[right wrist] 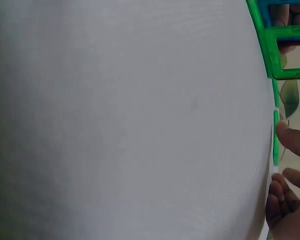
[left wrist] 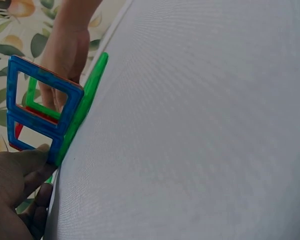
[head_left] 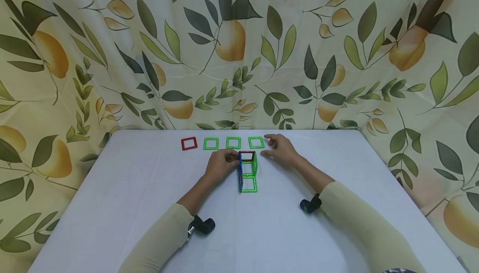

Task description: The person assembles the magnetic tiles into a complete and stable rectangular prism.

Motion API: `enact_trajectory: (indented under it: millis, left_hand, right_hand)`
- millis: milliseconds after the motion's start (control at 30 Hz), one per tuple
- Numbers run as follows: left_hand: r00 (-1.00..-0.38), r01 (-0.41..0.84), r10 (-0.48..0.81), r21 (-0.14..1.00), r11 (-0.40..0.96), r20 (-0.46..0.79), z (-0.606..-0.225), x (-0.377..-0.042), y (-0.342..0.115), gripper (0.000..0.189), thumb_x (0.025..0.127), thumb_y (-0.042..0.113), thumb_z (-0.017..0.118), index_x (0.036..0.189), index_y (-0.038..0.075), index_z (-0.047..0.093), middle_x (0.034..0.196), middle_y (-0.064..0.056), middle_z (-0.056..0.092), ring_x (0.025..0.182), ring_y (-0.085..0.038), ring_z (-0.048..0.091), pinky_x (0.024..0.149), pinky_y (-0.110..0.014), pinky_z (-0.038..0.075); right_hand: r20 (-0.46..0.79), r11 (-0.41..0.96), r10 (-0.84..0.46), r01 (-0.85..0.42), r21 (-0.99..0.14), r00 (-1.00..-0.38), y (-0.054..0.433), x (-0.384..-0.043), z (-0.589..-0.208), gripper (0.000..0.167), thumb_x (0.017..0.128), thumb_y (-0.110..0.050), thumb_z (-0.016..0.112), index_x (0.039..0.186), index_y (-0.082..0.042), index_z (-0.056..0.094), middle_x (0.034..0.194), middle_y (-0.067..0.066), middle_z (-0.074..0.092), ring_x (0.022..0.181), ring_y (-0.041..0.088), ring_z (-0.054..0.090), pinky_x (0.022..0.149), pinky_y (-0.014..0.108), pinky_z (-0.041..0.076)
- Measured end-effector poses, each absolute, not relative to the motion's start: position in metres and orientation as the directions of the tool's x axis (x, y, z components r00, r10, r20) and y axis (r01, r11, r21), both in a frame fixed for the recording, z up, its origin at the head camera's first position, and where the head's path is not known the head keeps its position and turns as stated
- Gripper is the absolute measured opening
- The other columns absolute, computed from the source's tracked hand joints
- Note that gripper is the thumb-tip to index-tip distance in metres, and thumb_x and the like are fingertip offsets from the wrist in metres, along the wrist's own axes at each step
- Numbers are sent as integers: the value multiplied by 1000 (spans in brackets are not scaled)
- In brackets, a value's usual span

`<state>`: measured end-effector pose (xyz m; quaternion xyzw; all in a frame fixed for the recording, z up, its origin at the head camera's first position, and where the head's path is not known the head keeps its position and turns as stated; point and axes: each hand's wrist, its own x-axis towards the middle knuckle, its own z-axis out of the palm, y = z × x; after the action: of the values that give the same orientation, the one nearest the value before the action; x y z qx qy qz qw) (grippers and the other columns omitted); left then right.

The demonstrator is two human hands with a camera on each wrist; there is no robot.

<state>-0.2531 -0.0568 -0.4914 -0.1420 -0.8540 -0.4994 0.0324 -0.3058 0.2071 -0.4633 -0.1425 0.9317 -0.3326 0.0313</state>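
Square frame-shaped magnetic tiles form a small open structure mid-table. Blue tiles stand along its left side, green tiles lie as the floor, another green tile stands on the right, and a red tile stands at the far end. My left hand pinches the blue tile at the far left corner, thumb on its edge. Beyond the structure, my right hand reaches with thumb and forefinger extended beside a loose green tile, fingertips right at its edge.
Left of that loose tile lie two more green tiles and one red tile in a row near the far edge. A white cloth covers the table. Behind it hangs a fruit-patterned curtain.
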Motion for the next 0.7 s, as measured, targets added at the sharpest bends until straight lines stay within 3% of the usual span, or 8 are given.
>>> enact_trajectory:
  millis: [300,533,700]
  left_hand:
    - [-962,257,208,849,461,178,-491,-252,-58,18,90,4,83,107,7,79,96,0,78,86,-11,71,80,-31,58]
    - [-957,272,220,849,453,189,-491,-252,-57,17,90,3,82,107,6,79,96,-1,78,85,-11,72,79,-31,58]
    - [-957,273,219,848,455,191,-491,-253,-58,17,90,3,83,106,6,79,95,-1,78,85,-11,72,79,-31,58]
  right_hand:
    - [16,770,-332,-281,-572,-943,204,-314,-461,68,95,-25,80,151,1,52,114,20,61,103,32,55,89,47,47]
    - [8,793,-320,-272,-545,-947,203,-316,-466,59,95,-21,80,145,1,60,114,20,61,102,32,54,87,45,47]
    - [9,803,-317,-274,-529,-948,200,-315,-465,65,94,-24,80,149,0,56,113,20,60,101,32,53,87,45,46]
